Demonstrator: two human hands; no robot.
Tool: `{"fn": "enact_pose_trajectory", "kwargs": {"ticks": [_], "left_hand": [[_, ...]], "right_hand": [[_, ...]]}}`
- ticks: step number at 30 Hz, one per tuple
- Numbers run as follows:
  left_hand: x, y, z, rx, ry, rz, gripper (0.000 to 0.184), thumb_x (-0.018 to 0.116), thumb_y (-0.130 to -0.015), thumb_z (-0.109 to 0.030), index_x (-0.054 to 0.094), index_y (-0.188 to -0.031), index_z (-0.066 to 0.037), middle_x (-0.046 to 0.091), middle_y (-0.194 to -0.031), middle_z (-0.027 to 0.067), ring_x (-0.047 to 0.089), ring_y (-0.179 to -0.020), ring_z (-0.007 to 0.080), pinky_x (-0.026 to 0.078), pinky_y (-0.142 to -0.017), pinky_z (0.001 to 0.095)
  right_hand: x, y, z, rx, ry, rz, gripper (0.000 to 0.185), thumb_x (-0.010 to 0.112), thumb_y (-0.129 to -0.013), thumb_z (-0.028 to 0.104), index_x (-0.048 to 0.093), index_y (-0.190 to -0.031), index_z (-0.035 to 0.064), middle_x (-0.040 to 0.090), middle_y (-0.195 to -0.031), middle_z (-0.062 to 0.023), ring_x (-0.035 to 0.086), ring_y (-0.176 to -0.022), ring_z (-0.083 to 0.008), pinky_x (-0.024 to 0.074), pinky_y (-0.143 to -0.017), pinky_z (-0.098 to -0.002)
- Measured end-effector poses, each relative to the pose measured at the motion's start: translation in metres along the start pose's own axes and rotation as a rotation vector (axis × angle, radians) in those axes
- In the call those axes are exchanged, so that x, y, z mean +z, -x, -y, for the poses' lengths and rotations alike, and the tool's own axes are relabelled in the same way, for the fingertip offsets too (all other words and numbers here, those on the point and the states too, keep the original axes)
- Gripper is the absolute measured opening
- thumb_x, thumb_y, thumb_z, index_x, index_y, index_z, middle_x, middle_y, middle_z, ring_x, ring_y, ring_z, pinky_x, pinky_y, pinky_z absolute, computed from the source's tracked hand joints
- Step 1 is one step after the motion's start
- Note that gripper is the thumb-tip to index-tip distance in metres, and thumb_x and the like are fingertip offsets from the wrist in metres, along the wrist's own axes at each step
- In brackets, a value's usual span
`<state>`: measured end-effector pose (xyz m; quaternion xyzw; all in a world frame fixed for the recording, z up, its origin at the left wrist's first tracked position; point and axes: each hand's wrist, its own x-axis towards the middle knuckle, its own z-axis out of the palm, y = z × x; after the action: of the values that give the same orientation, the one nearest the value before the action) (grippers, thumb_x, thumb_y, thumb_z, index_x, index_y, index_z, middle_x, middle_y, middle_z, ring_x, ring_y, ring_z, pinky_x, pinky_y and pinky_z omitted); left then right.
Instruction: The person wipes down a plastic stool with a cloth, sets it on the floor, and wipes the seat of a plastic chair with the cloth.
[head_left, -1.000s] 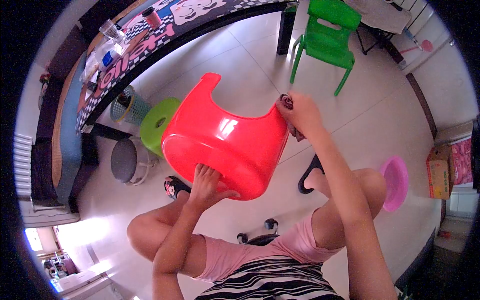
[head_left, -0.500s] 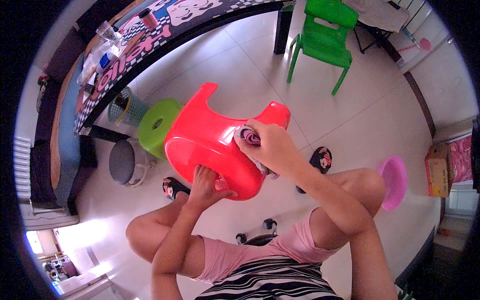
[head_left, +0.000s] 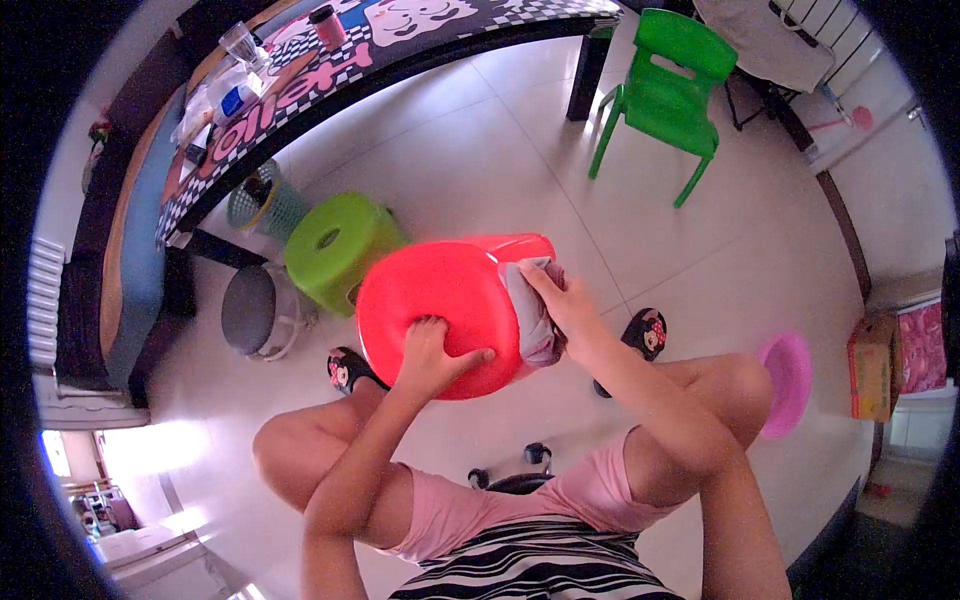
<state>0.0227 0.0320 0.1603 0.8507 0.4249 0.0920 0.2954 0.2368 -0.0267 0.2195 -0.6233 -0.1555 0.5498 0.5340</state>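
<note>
A shiny red plastic stool [head_left: 440,285] is held up between my knees, its round seat facing me. My left hand [head_left: 432,362] grips the seat with the fingers hooked into its centre hole and the thumb lying across the surface. In my right hand [head_left: 568,305] is a crumpled greyish cloth [head_left: 532,315], pressed against the stool's right side. The stool's legs are mostly hidden behind the seat.
A green stool [head_left: 345,235], a grey round stool [head_left: 250,312] and a mesh basket [head_left: 265,205] stand at the left, by a patterned table [head_left: 420,30]. A green chair [head_left: 675,95] is ahead. A pink basin [head_left: 785,385] lies right, near a cardboard box [head_left: 875,365].
The red stool has tilted so its seat faces me more and its legs point away. My right hand has moved with the cloth onto the side near the seat rim.
</note>
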Motion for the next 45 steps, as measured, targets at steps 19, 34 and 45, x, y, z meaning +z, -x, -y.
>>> {"fn": "enact_pose_trajectory", "kwargs": {"ticks": [19,34,45], "left_hand": [[-0.027,0.012,-0.01,-0.052,0.195,-0.024,0.077,0.071,-0.07,-0.062,0.06,-0.098,0.009,0.062,-0.101,0.0269,0.059,-0.098,0.0399,0.046,-0.087,0.0449],[0.033,-0.036,0.1,-0.363,1.801,-0.471,0.067,0.034,-0.095,-0.061,0.047,-0.135,-0.008,0.05,-0.138,0.0097,0.048,-0.125,0.025,0.035,-0.108,0.0415],[0.012,-0.104,0.092,-0.493,1.815,-0.579,0.053,0.037,-0.096,-0.049,0.055,-0.124,-0.008,0.06,-0.125,0.0093,0.057,-0.112,0.0234,0.04,-0.101,0.0392]], "right_hand": [[-0.003,-0.005,0.026,0.122,-0.252,0.193,0.045,0.063,-0.085,0.046,0.058,-0.112,0.0107,0.064,-0.103,-0.0068,0.06,-0.095,-0.0203,0.0489,-0.085,-0.0359],[-0.024,-0.014,0.042,0.042,-0.446,0.25,0.046,0.06,-0.086,0.046,0.06,-0.113,0.0088,0.064,-0.104,-0.0086,0.061,-0.097,-0.0241,0.0492,-0.09,-0.039],[-0.046,-0.115,0.053,-0.079,-0.152,0.099,0.057,0.053,-0.09,0.054,0.059,-0.119,0.0056,0.062,-0.118,-0.0111,0.059,-0.107,-0.0245,0.0452,-0.095,-0.038]]}}
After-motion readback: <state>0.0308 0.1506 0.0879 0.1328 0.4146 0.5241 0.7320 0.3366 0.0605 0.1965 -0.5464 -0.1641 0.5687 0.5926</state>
